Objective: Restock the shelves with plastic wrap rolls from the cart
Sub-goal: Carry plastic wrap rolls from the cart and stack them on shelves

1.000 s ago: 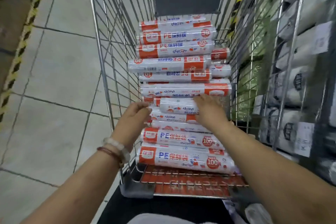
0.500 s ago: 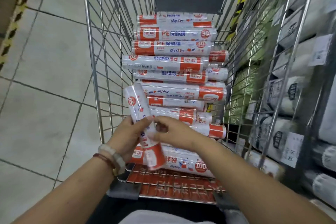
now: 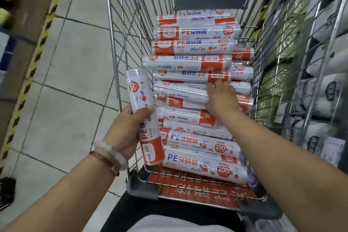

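Observation:
A wire cart point(image 3: 113, 47) in front of me holds a pile of several white-and-orange plastic wrap rolls point(image 3: 192, 47). My left hand point(image 3: 128, 128) grips one roll point(image 3: 144, 111) upright at the cart's left wall, fingers wrapped round its middle. My right hand point(image 3: 222, 98) reaches into the pile and lies on a roll point(image 3: 180, 88) in the middle; its fingertips are hidden, so I cannot tell whether they curl round the roll.
Shelves point(image 3: 320, 62) with grey and green packaged goods run along the right, close to the cart. Tiled floor point(image 3: 71, 62) lies to the left, bordered by a yellow-black striped edge point(image 3: 33, 58). An orange printed panel point(image 3: 197, 188) sits at the cart's near end.
My left hand has taken over the roll alone and holds it more upright at the left. My right hand has let go of it and moved forward onto the pile.

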